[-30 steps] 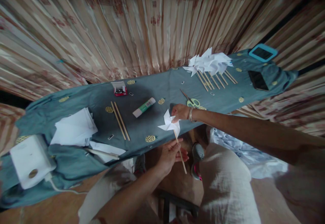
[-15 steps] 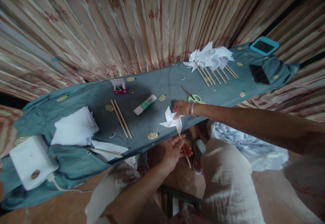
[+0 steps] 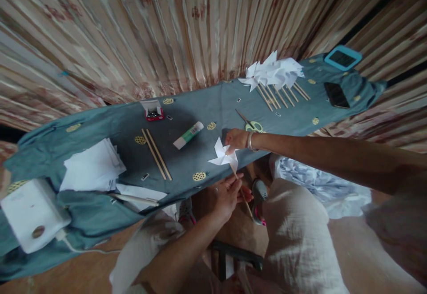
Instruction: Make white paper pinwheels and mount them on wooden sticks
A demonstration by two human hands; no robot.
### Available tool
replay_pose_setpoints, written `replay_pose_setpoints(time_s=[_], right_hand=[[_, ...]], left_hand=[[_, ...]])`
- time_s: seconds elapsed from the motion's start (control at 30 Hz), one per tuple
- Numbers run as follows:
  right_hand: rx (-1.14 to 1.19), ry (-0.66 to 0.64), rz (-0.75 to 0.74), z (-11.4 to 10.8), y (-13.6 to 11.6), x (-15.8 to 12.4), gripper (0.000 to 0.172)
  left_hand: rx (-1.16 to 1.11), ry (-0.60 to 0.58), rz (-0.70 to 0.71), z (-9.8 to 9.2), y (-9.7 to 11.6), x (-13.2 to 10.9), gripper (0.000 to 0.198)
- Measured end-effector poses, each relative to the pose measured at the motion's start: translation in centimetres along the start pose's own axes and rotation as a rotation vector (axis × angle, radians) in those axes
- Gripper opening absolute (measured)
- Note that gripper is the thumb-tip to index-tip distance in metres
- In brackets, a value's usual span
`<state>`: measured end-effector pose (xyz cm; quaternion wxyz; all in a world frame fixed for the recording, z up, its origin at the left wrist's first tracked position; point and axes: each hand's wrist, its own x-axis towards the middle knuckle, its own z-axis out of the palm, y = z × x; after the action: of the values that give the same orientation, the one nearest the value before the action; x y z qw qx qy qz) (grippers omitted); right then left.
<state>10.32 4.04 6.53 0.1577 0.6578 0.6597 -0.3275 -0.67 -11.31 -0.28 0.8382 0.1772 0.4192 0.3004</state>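
Observation:
A white paper pinwheel on a thin wooden stick lies at the table's front edge. My left hand is closed around the stick, which slants down past the edge. My right hand, with a bracelet at the wrist, has its fingers closed on the pinwheel near its centre. Behind that hand rest scissors with pale green handles. A glue stick lies to the left of the pinwheel, and two bare sticks lie further left.
Several finished pinwheels lie at the back right, near a phone and a blue-framed device. To the left are a small red box, stacked paper, a pen and a white device.
The whole view has shifted slightly, so the table items sit a little further left. Both hands keep their hold on the pinwheel and its stick, with hardly any movement.

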Motion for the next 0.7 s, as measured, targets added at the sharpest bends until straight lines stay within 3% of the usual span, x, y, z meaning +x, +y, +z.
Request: replay_pose_setpoints(time_s=[0.7], right_hand=[[0.085, 0.004, -0.011, 0.11, 0.22, 0.28, 0.026]], left_hand=[[-0.001, -0.013, 0.015, -0.1, -0.21, -0.01, 0.07]])
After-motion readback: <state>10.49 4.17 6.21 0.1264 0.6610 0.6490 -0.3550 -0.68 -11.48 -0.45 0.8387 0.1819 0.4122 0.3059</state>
